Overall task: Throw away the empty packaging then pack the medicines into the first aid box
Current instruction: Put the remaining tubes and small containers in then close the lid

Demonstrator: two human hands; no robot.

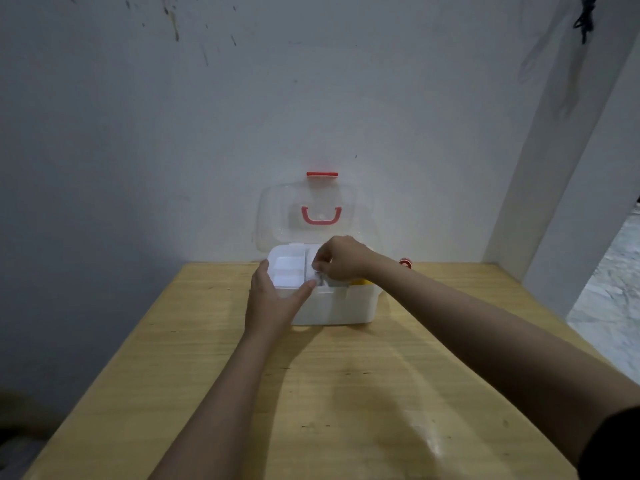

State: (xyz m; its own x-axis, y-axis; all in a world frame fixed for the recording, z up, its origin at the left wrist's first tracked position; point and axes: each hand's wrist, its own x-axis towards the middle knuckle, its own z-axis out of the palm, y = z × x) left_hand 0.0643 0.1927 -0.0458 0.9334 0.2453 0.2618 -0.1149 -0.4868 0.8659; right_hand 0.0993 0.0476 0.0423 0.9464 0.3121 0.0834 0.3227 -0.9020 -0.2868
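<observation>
We have the pale wooden desk filling the lower half of the frame, bare but for the white plastic first aid box at centre, whose clear hinged lid with a red handle stands open against the wall. Nothing props that lid that we can see, so a knock could drop it onto our wrists. The box looks light, and if our bracing slips it may slide toward the wall. Our left hand is spread open against the box's near left corner, holding nothing, thumb on the rim. Inside, a white divided tray covers the left part, and it could tip if pressed unevenly. Our right hand is curled over the right part, fingertips pinched on something small and pale; we cannot tell what it is. Forced down, it might jam against the tray edge or crumple. A yellow item shows below the wrist, and a small red and white object sits behind the box.
</observation>
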